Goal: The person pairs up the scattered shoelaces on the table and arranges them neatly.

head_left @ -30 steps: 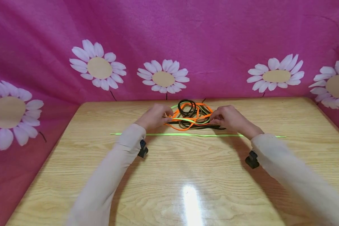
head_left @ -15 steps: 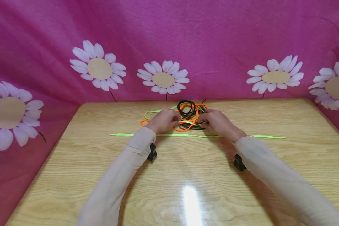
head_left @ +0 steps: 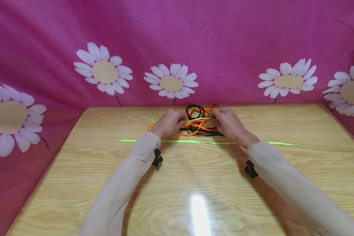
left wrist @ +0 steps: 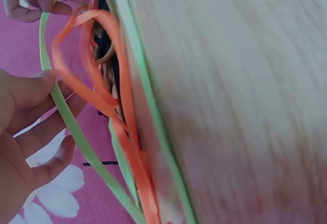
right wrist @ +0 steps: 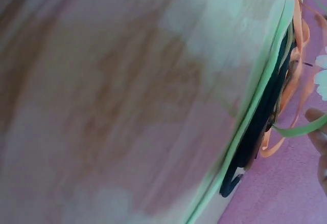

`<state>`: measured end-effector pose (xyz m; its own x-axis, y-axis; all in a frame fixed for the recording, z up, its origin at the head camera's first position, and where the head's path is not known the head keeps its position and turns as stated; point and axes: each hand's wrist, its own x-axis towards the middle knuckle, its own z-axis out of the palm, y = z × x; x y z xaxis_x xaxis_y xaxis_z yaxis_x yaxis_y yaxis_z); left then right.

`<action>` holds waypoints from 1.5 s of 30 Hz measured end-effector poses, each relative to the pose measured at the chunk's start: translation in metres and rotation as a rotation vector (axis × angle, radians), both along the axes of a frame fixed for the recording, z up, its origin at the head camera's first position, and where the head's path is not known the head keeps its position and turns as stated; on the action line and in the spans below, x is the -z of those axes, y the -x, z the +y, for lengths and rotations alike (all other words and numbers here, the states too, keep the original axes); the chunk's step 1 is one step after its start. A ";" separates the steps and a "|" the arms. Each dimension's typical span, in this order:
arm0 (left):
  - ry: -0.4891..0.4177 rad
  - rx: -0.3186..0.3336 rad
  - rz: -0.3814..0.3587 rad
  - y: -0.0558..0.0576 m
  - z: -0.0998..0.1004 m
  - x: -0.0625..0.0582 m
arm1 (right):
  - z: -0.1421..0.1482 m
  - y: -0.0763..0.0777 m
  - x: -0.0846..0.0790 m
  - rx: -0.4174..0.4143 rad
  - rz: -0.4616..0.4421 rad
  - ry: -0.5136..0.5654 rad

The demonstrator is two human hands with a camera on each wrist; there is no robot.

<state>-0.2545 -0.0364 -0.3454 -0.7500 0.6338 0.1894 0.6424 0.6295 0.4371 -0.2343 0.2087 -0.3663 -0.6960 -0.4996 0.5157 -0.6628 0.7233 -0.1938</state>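
A tangled heap of shoelaces lies at the back middle of the table in the head view. An orange shoelace (head_left: pixel 201 124), a black shoelace (head_left: pixel 187 113) and brown strands are in it. My left hand (head_left: pixel 168 124) pinches a light green shoelace (left wrist: pixel 76 132) between thumb and fingers, beside a raised orange loop (left wrist: pixel 120 52). Farther along the same green lace, my right hand (head_left: pixel 229 127) pinches it, as the left wrist view shows. Only part of the right hand (right wrist: pixel 321 147) enters the right wrist view. The green strand stretches between both hands above the heap.
Another light green shoelace (head_left: pixel 191 141) lies straight across the wooden table (head_left: pixel 177 183), nearer than the heap and under both wrists. Behind the table's back edge hangs a pink cloth (head_left: pixel 224 39) with white flowers. Light glares on the front of the table.
Both hands have come closer together, the left shifting right and the right shifting left. Since half a second ago, the green strand between them has lifted toward the back of the heap.
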 end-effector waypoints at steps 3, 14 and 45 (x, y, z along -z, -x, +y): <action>-0.024 -0.006 -0.007 -0.003 -0.003 -0.004 | -0.001 -0.001 -0.002 -0.005 0.042 0.032; -0.040 0.028 0.080 -0.007 -0.037 -0.016 | 0.025 -0.006 -0.018 -0.007 0.056 -0.041; -0.064 -0.173 0.157 -0.001 -0.133 -0.021 | 0.133 -0.024 -0.031 0.265 -0.036 -0.052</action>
<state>-0.2539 -0.1697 -0.3244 -0.8042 0.4818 0.3479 0.5910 0.7100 0.3828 -0.2105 0.3415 -0.3356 -0.8235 -0.3225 0.4667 -0.4422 0.8803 -0.1718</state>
